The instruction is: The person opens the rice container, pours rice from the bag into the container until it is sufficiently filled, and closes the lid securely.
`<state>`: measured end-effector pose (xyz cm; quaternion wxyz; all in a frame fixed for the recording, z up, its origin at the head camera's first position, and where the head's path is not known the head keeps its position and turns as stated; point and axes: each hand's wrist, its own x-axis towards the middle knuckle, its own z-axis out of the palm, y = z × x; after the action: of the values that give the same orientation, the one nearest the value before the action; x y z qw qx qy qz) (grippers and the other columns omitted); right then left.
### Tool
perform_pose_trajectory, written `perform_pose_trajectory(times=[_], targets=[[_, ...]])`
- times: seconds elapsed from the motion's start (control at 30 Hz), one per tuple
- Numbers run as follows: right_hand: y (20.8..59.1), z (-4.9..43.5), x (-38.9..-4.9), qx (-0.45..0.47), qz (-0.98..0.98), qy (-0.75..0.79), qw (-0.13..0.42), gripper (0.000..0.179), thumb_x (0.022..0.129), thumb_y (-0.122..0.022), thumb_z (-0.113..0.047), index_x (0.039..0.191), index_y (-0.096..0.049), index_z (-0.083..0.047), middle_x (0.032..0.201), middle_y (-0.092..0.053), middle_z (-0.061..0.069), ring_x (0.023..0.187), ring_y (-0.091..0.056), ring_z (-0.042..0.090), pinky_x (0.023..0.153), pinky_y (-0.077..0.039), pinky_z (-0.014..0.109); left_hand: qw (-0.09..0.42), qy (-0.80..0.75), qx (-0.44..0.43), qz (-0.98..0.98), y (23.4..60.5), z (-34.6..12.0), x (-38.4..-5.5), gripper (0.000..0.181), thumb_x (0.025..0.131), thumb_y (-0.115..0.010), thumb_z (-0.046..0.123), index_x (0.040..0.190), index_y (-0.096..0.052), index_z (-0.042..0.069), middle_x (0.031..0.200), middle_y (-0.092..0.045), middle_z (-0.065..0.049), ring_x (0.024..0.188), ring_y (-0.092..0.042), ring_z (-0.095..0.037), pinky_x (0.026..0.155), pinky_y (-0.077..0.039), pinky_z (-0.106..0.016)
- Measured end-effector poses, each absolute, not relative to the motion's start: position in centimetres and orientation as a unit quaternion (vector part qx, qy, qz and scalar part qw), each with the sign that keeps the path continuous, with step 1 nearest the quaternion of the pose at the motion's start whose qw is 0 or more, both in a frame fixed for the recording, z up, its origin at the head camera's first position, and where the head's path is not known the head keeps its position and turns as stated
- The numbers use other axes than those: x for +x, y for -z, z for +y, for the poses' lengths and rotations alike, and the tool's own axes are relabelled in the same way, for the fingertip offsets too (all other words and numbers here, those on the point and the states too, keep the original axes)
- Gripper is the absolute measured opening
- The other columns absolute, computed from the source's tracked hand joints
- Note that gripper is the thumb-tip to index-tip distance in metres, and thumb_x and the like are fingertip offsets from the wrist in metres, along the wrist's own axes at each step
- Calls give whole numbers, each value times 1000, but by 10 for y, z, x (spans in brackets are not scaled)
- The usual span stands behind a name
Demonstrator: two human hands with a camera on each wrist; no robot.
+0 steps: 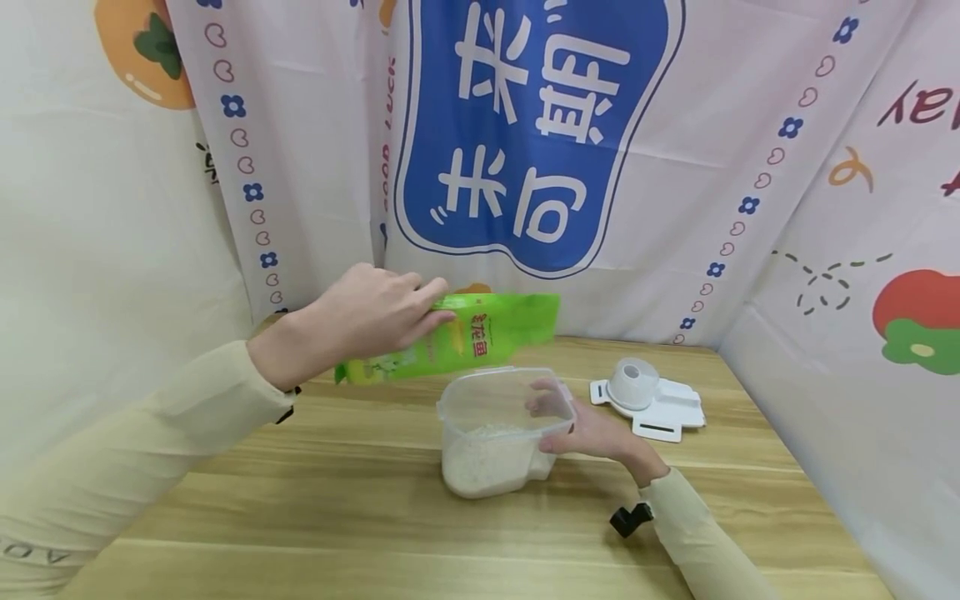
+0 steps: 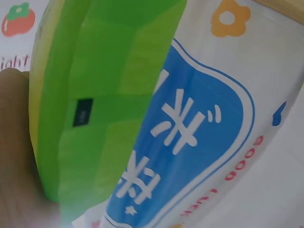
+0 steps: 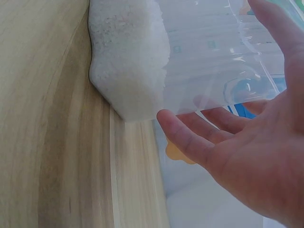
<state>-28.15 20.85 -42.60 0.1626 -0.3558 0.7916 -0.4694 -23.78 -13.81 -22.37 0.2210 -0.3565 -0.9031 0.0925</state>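
Observation:
My left hand (image 1: 367, 312) grips a green rice bag (image 1: 487, 329) by its upper side and holds it lying nearly level in the air. In the left wrist view the green bag (image 2: 99, 109) fills the left part beside my hand. Below the bag, a clear plastic container (image 1: 480, 450) stands upright on the table without a lid. White rice (image 3: 126, 52) fills its lower part. My right hand (image 1: 592, 425) holds the container around its right end near the rim, thumb on the near side and fingers on the far side. No falling grains can be made out.
A white lid (image 1: 667, 408) with a round, cup-like piece (image 1: 633, 383) on it lies on the wooden table (image 1: 337, 517), right of the container. Printed cloth (image 1: 322, 150) hangs behind the table and at both sides.

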Motion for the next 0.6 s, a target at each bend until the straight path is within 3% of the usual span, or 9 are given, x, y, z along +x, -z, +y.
perform_pose_trajectory(times=[0.17, 0.47, 0.6], targets=[[425, 208, -280, -360, 791, 469, 159, 76, 86, -74, -17, 146, -27, -20, 139, -50, 23, 129, -52, 39, 103, -45, 53, 243, -55, -340, -907, 225, -155, -239, 27, 102, -48, 39, 98, -50, 12, 60, -46, 5, 46, -41, -11, 40, -33, -22], [424, 208, -281, -361, 787, 473, 166, 77, 87, -73, -17, 147, -25, -16, 140, -48, 25, 129, -50, 41, 101, -48, 50, 322, -2, -332, -886, 236, -182, -240, 21, 101, -53, 28, 93, -51, 9, 57, -46, 3, 42, -38, -8, 37, -30, -19], [425, 208, -281, -358, 786, 475, 169, 77, 87, -73, -17, 147, -25, -19, 141, -48, 24, 130, -50, 41, 102, -48, 51, 332, 14, -326, -885, 244, -187, -242, 22, 100, -54, 27, 89, -51, 8, 57, -47, 2, 43, -39, -7, 37, -31, -17]])
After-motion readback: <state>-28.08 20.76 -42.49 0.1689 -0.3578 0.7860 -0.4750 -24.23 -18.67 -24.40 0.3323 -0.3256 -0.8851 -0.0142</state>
